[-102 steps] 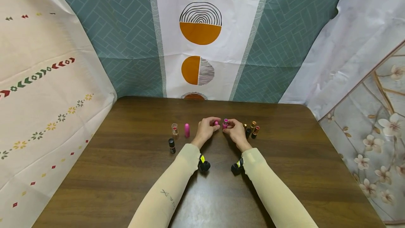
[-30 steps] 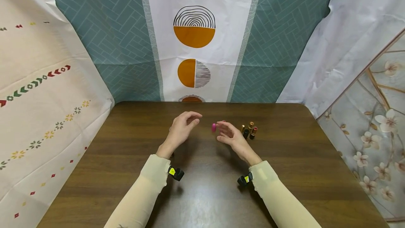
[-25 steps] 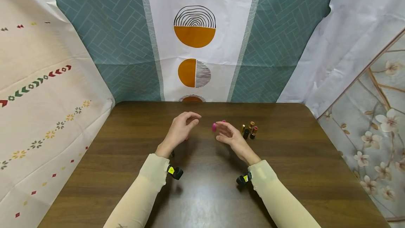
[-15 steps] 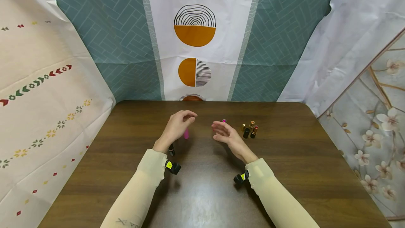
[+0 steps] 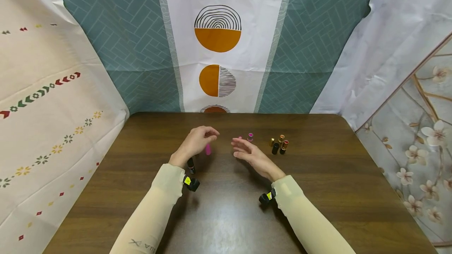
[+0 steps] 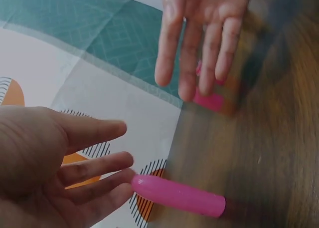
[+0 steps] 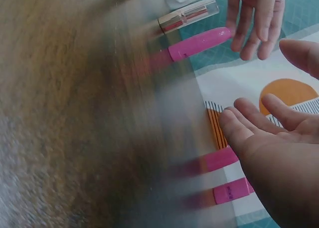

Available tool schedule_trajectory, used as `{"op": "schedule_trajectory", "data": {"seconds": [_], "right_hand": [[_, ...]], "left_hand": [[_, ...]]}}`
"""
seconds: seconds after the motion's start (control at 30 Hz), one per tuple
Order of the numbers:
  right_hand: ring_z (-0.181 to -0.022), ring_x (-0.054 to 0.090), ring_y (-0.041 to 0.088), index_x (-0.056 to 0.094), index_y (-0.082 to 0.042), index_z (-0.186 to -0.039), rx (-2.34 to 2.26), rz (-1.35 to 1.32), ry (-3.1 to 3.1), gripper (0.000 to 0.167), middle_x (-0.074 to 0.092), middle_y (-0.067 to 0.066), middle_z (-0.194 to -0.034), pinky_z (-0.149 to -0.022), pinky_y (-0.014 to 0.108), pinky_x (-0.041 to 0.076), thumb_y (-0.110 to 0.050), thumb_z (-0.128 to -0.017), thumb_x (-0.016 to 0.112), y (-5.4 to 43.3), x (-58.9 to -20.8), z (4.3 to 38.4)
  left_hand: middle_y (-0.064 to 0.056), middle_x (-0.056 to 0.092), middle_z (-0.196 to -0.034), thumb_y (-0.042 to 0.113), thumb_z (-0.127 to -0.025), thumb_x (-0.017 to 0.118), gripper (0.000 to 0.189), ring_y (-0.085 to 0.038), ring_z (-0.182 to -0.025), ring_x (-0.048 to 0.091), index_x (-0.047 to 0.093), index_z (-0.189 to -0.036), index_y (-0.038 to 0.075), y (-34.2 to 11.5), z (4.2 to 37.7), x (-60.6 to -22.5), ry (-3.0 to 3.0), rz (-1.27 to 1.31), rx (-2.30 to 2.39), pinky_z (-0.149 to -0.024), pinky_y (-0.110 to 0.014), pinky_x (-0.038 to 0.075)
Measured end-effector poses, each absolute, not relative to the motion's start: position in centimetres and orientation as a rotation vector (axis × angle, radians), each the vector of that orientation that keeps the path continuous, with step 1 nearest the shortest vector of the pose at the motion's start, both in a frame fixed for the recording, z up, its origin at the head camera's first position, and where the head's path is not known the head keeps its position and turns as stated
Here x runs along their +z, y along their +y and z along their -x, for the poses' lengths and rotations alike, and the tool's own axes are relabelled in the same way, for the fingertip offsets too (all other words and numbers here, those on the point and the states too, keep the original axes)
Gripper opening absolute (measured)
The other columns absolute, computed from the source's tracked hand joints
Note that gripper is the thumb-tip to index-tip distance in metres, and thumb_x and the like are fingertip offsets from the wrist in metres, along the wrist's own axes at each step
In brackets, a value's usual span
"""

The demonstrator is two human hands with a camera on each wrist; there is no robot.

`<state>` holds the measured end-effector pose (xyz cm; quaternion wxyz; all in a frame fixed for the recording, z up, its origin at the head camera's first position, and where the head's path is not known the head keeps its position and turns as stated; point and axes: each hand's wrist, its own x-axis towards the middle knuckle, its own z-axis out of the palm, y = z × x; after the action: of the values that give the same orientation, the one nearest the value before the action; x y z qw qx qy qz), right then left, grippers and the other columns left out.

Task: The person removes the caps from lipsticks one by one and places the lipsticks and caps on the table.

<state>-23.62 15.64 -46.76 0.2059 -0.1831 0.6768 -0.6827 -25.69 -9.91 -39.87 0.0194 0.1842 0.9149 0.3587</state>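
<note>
Left hand [image 5: 195,143]: above the worktop [image 5: 318,191], thumb and fingers moderately apart, gently bent, grasping nothing. Pink round-topped lipstick tube [image 5: 208,149] stands upright just beside those fingertips; in the left wrist view they overlap its top (contact: cannot tell). Black tube [image 5: 191,166] upright near the left wrist, partly hidden by it. Clear-capped lipstick [image 7: 189,17] seen from the right wrist, on the far side of the pink tube.

Right hand [image 5: 252,156]: raised, palm turned inward, fingers wide from the thumb, likewise grasping nothing. Pink cap [image 7: 219,159] and magenta lipstick base [image 5: 250,137] stand just beyond its fingers, side by side with a narrow gap; the cap is mostly covered in the head view.

Right of that hand, a tight cluster: gold cap [image 5: 272,142], black cylinder [image 5: 275,149], gold-topped lipstick [image 5: 281,138], red-topped lipstick [image 5: 285,144].

Edges: all pieces stand short of the far edge, where the hanging cloth [image 5: 226,69] begins; side edges well apart from both groups. Wood shows between the hands and widens toward the forearms.
</note>
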Motion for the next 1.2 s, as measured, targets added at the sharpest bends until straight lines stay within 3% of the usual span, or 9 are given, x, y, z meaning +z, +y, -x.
{"op": "schedule_trajectory", "data": {"seconds": [0.7, 1.0, 1.2], "right_hand": [[-0.152, 0.033, 0.036, 0.027, 0.002, -0.162, -1.893, 0.468, 1.85, 0.067, 0.032, 0.024, -0.165, -0.124, 0.05, 0.025, -0.012, -0.105, 0.06, 14.4, -47.4, 23.4], [-0.153, 0.031, 0.036, 0.026, 0.004, -0.161, -1.916, 0.448, 1.81, 0.067, 0.031, 0.025, -0.165, -0.124, 0.049, 0.024, -0.01, -0.105, 0.059, 14.2, -47.3, 23.2], [-0.152, 0.032, 0.04, 0.025, 0.007, -0.16, -1.908, 0.465, 1.831, 0.066, 0.032, 0.027, -0.164, -0.124, 0.05, 0.025, -0.008, -0.105, 0.058, 14.0, -47.6, 23.1]], "left_hand": [[-0.01, 0.076, -0.116, 0.007, -0.101, 0.067, 0.027, -0.027, -0.112, 0.07, 0.071, -0.127, 0.001, -9.8, 25.8, -39.4, 2.774, -0.554, 0.892, -0.099, -0.046, 0.054], [-0.011, 0.072, -0.107, 0.007, -0.098, 0.072, 0.03, -0.022, -0.084, 0.065, 0.073, -0.127, 0.004, -9.6, 26.0, -40.0, 2.819, -0.503, 0.709, -0.076, -0.037, 0.057], [-0.012, 0.073, -0.111, 0.004, -0.097, 0.071, 0.028, -0.023, -0.091, 0.064, 0.074, -0.125, 0.005, -9.7, 26.0, -40.3, 2.858, -0.51, 0.642, -0.082, -0.039, 0.056]]}}
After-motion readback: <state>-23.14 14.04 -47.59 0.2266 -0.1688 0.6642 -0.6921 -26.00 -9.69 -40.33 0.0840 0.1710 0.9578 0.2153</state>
